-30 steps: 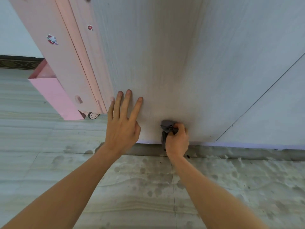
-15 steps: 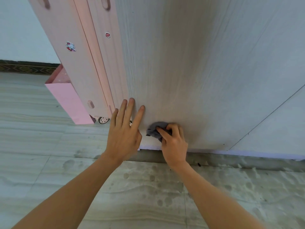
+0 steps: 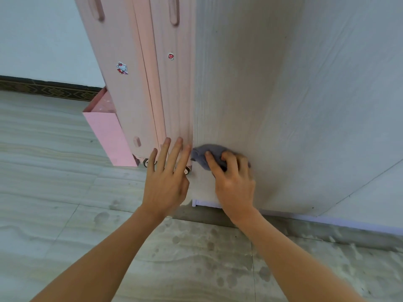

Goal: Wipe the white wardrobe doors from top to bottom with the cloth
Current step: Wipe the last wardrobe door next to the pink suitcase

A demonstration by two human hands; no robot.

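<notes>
Filling most of your view, the white wardrobe door [image 3: 272,94] rises from near the floor [image 3: 54,171] to the top edge of the frame, its pale wood grain running up and down. A thin seam crosses it at the lower right. The tiled floor below is grey, streaked, and blotched with darker spots close to the wardrobe's base.

To the left of the white door stands a pink cabinet [image 3: 130,83] with slot-shaped handles near the top. A pink drawer box [image 3: 106,136] sticks out from its far side, and a small wheel [image 3: 145,162] shows under its lower edge. A dark patterned skirting band [image 3: 43,88] runs along the far wall.

Your two bare forearms reach in from the bottom of the frame. Your left hand [image 3: 165,182] is spread, fingers straight and pointing up, lying over the lower corner where the pink cabinet meets the white door; whether the palm touches the surface you cannot tell. Your right hand [image 3: 234,182] curls its fingers round the grey cloth [image 3: 202,154] and presses it against the white door, low down and right at the door's left edge, just beside your left fingertips.

A cartoon cat sticker [image 3: 122,68] sits on one pink panel and a small red mushroom sticker [image 3: 171,56] on the next.
</notes>
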